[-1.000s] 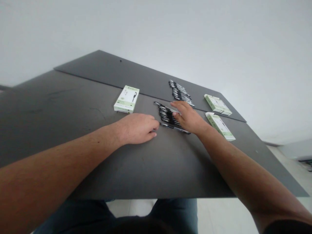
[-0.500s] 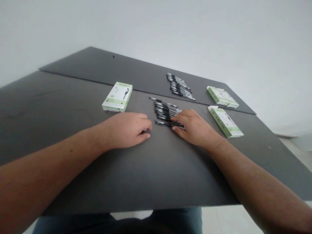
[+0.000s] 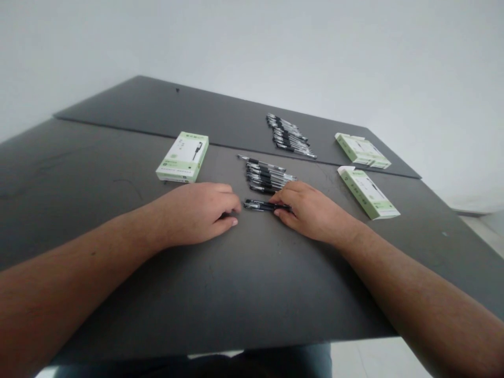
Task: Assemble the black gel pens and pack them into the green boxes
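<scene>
My right hand (image 3: pixel 309 210) pinches black-gripped clear gel pens (image 3: pixel 258 205), seemingly two side by side, at their right part; their far ends are hidden under the fingers. Just beyond them lies a row of similar pens (image 3: pixel 265 178), roughly parallel, with one pen (image 3: pixel 258 161) a little apart at its back. My left hand (image 3: pixel 202 212) rests on the table left of the pinched pens, fingers loosely bent, thumb apart from them, nothing between. Its fingertips are close to the pen ends without touching.
A white and green pen box (image 3: pixel 183 157) lies behind my left hand. Another group of pens (image 3: pixel 290 136) lies on the table's far panel. To the right lie an open-flapped box (image 3: pixel 370 194) and, beyond it, more boxes (image 3: pixel 362 150) on the grey table (image 3: pixel 236 294).
My right hand has come down from over the row and closed on pens. One pen has been drawn nearer, beside the front one. My left hand stays about where it was; the view has shifted slightly.
</scene>
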The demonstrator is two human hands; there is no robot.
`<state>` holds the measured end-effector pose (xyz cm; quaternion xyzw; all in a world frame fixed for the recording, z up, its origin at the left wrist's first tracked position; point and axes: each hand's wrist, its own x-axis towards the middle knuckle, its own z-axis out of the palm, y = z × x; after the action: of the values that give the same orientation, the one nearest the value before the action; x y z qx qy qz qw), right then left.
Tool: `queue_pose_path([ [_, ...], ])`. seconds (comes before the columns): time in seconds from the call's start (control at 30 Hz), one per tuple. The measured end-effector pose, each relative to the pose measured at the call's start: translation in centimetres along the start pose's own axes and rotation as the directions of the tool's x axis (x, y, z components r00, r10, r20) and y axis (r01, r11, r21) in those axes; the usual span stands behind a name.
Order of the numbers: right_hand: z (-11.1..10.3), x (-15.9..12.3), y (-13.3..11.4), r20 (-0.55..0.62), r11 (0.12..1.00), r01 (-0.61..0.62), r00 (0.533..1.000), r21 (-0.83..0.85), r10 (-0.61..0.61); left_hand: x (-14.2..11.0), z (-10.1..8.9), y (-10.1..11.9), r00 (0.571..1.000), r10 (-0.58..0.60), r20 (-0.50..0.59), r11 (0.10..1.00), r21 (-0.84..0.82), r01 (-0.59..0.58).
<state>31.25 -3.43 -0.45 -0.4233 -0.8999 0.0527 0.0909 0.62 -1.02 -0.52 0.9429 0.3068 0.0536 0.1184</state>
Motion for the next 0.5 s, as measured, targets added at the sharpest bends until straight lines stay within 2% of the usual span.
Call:
queue_pose_path([
  [0.07, -0.1, -0.1, 0.0, -0.017, 1.0, -0.011, 1.0, 0.008, 0.011, 0.0, -0.1, 0.0, 1.0, -0.001, 0.001, 1.0, -0.009, 0.001],
  [0.23, 0.0, -0.1, 1.1, -0.153, 0.994, -0.089, 0.985, -0.07, 0.078, 0.1, -0.1, 0.0, 1.0, 0.005, 0.019, 1.0, 0.007, -0.005],
  [0.5, 0.6, 0.1, 2.1, -0.116, 0.99, -0.117, 0.987, -0.082, 0.107, 0.0, -0.2, 0.1, 1.0, -0.002, 0.027, 1.0, -0.006, 0.002],
])
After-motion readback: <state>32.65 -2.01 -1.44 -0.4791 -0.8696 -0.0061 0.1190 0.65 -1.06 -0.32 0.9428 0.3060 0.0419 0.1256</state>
